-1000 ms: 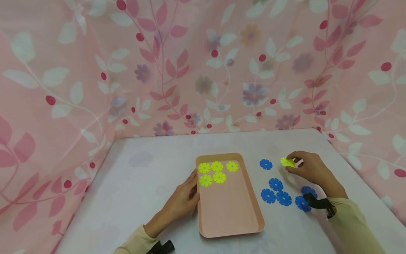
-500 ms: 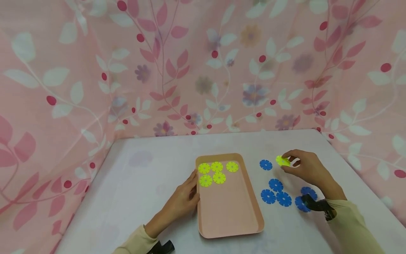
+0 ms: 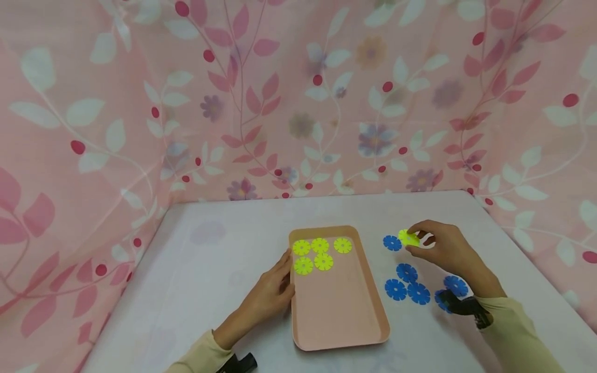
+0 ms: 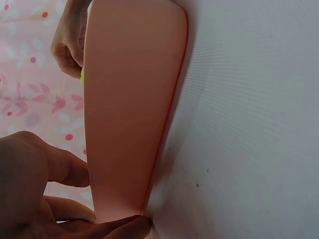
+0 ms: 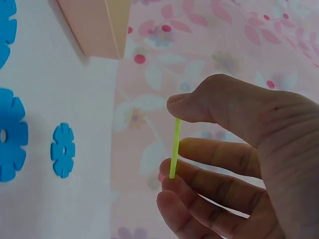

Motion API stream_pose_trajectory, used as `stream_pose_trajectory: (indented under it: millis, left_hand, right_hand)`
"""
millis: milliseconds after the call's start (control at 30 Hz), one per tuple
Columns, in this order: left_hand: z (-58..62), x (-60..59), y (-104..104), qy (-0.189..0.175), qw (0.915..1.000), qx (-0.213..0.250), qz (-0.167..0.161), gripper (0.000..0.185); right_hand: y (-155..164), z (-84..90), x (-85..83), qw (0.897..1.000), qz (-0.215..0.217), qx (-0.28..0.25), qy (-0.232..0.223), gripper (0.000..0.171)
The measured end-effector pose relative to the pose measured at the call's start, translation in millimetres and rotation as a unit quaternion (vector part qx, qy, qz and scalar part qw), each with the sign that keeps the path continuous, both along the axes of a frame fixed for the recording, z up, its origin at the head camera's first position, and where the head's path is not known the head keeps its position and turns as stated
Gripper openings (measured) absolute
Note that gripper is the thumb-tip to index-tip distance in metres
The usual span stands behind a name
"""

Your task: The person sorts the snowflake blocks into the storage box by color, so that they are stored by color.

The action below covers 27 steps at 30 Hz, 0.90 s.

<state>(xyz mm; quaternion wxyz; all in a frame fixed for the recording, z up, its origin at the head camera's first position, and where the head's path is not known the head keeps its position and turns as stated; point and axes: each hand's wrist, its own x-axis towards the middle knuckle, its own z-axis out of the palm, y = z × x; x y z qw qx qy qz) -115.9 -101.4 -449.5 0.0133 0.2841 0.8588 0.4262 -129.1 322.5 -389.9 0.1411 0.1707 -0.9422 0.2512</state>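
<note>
My right hand (image 3: 440,246) pinches a yellow snowflake disc (image 3: 408,238) by its edge between thumb and fingers, above the table just right of a lone blue snowflake disc (image 3: 392,243). In the right wrist view this yellow disc (image 5: 175,149) appears edge-on. The fingers of my left hand (image 3: 267,292) rest against the left side of a pink tray (image 3: 338,311). The left wrist view shows thumb and fingertips touching the tray's outer wall (image 4: 129,109). Inside, several yellow discs (image 3: 322,261) lie flat at the far end, in two rows.
Right of the tray, three blue discs (image 3: 407,273) lie close together on the white table (image 3: 224,243). Two more blue discs (image 3: 455,285) lie under my right wrist, one partly hidden by a black strap (image 3: 459,304). Pink floral cloth (image 3: 298,103) hangs behind and at the sides.
My right hand has moved left with the yellow disc, from well right of the lone blue disc to close beside it. The left hand and tray have stayed in place.
</note>
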Motion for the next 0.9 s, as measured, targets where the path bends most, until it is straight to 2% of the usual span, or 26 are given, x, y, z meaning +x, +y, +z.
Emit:
stream_pose_trajectory:
  millis: [400,900]
  left_hand:
    - [-0.6,0.6,-1,0.002,1.0000,0.003,-0.001,0.065]
    - [-1.3,0.3,0,0.011,0.9999,-0.006,0.002,0.064]
  right_hand:
    - [-26,7.7,-0.9,0.999,0.025,0.005,-0.029,0.040]
    - [-46,1.1,-7.3,0.997,0.077,0.008,-0.026,0.037]
